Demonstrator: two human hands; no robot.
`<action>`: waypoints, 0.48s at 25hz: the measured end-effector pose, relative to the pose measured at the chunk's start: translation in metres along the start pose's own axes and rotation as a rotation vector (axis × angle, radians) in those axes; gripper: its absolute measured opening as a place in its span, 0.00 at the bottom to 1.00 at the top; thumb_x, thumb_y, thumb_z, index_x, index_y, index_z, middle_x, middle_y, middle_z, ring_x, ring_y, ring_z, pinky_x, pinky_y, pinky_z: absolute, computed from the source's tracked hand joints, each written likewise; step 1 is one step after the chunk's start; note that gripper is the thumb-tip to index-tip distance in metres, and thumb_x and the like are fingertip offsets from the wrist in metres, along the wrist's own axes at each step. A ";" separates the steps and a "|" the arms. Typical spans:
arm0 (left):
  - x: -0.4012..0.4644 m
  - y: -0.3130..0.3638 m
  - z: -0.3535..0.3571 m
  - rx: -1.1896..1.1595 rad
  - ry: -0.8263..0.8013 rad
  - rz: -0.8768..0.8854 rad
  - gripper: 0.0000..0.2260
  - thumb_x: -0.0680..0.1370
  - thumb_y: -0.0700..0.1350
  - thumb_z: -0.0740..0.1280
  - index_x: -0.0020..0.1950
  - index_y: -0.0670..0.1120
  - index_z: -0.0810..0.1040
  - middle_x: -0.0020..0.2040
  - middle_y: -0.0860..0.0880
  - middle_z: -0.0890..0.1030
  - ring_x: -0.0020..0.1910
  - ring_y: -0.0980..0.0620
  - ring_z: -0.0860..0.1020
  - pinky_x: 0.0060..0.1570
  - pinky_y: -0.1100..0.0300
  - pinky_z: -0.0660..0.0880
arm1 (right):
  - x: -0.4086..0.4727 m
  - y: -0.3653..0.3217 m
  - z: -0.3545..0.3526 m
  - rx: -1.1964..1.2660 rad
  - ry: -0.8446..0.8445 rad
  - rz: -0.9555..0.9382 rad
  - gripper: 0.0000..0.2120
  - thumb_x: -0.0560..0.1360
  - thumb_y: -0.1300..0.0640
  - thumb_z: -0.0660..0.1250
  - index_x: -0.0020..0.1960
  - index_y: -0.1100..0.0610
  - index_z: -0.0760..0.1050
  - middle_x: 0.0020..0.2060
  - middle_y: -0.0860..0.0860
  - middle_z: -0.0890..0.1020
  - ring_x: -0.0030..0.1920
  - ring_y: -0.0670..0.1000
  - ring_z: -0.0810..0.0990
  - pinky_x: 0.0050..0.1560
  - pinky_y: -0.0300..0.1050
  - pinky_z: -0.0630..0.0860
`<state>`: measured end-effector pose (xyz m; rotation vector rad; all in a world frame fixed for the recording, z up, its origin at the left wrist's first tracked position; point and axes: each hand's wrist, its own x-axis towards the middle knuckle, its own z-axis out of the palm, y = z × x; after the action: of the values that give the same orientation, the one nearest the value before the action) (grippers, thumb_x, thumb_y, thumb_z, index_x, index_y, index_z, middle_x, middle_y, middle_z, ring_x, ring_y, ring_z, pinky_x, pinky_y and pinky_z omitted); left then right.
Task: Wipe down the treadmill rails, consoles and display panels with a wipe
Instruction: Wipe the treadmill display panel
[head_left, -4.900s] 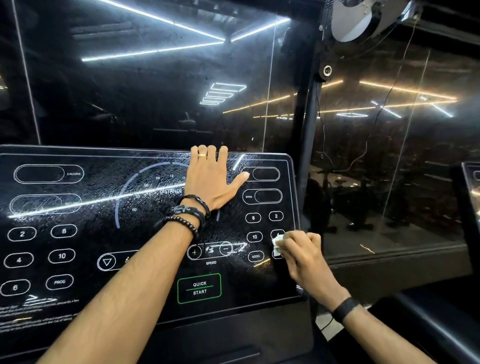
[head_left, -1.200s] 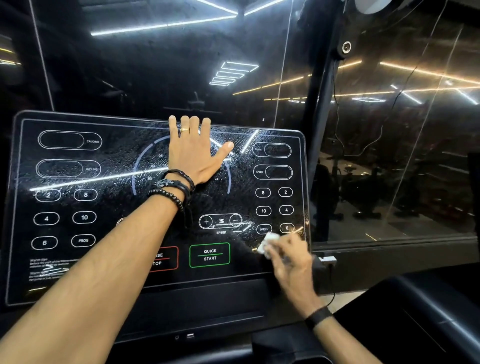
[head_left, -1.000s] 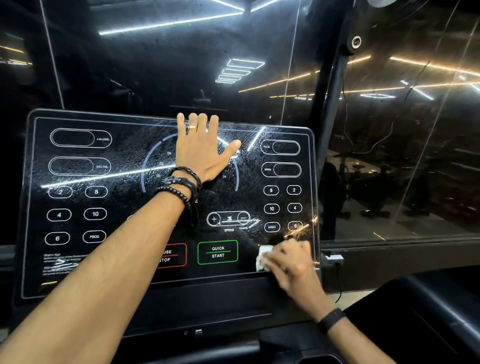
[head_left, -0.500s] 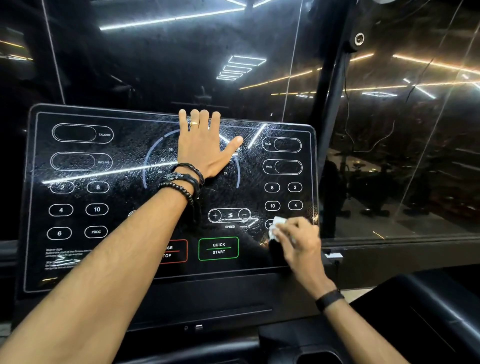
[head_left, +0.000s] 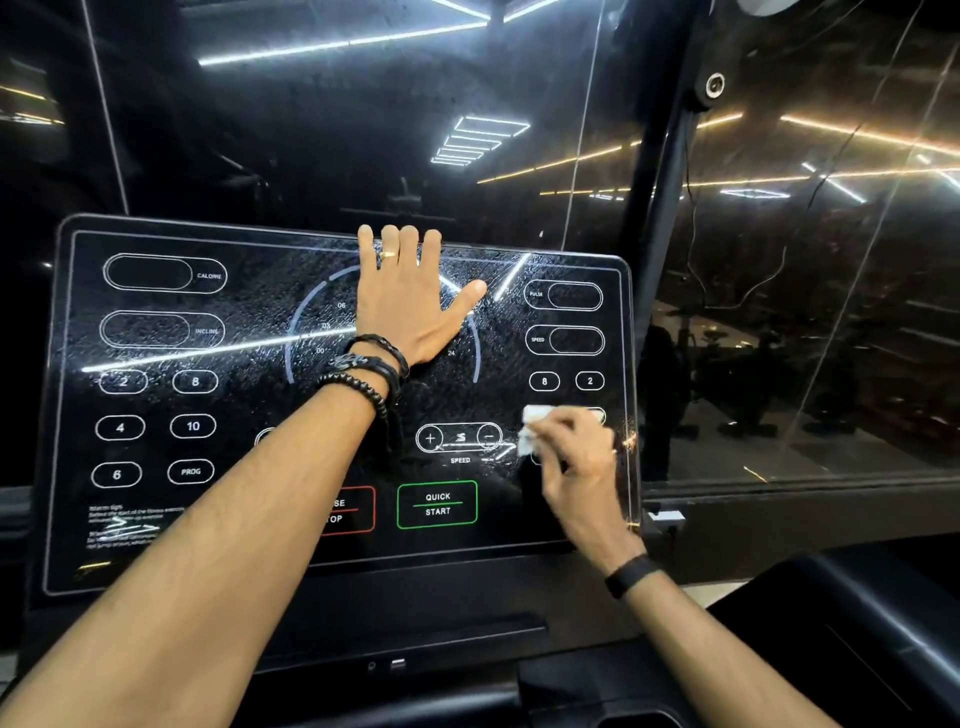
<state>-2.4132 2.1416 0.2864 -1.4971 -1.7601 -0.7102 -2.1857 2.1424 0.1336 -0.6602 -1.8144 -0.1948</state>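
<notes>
A black glossy treadmill display panel (head_left: 249, 405) fills the middle of the view, with white button outlines and a green QUICK START box (head_left: 437, 504). My left hand (head_left: 410, 301) lies flat on the panel's upper middle, fingers spread over the dial. My right hand (head_left: 576, 457) presses a small white wipe (head_left: 531, 426) against the panel's lower right, over the numbered speed buttons. Wet streaks and droplets cover much of the glass.
A dark glass wall (head_left: 805, 312) with reflected ceiling lights stands behind and to the right. A black vertical post (head_left: 670, 249) rises just right of the panel. A black padded rail (head_left: 857, 639) runs along the lower right.
My right hand with the wipe has moved up from the panel's bottom right edge to the numbered speed buttons. My left hand has stayed flat on the dial.
</notes>
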 end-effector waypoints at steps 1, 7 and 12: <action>0.000 -0.001 0.000 -0.001 0.001 0.002 0.39 0.78 0.71 0.45 0.73 0.41 0.67 0.67 0.40 0.71 0.69 0.37 0.66 0.76 0.35 0.49 | -0.015 -0.010 0.004 0.011 -0.101 -0.125 0.08 0.76 0.68 0.68 0.52 0.60 0.82 0.49 0.51 0.78 0.49 0.52 0.77 0.51 0.49 0.70; -0.001 0.000 -0.001 0.009 -0.009 0.000 0.40 0.78 0.71 0.43 0.74 0.41 0.66 0.68 0.40 0.71 0.70 0.37 0.66 0.76 0.35 0.49 | 0.022 0.004 -0.003 -0.031 -0.019 -0.011 0.09 0.77 0.64 0.68 0.55 0.55 0.81 0.48 0.49 0.78 0.50 0.49 0.77 0.52 0.49 0.65; -0.002 -0.002 0.000 0.003 0.013 0.003 0.39 0.78 0.70 0.44 0.73 0.41 0.67 0.67 0.40 0.71 0.70 0.37 0.67 0.76 0.36 0.49 | -0.024 -0.025 0.011 -0.018 -0.228 -0.253 0.17 0.77 0.65 0.69 0.65 0.56 0.76 0.52 0.48 0.78 0.53 0.50 0.77 0.55 0.47 0.64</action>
<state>-2.4145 2.1397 0.2848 -1.4892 -1.7484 -0.7144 -2.2028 2.1181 0.1125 -0.4778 -2.1178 -0.3147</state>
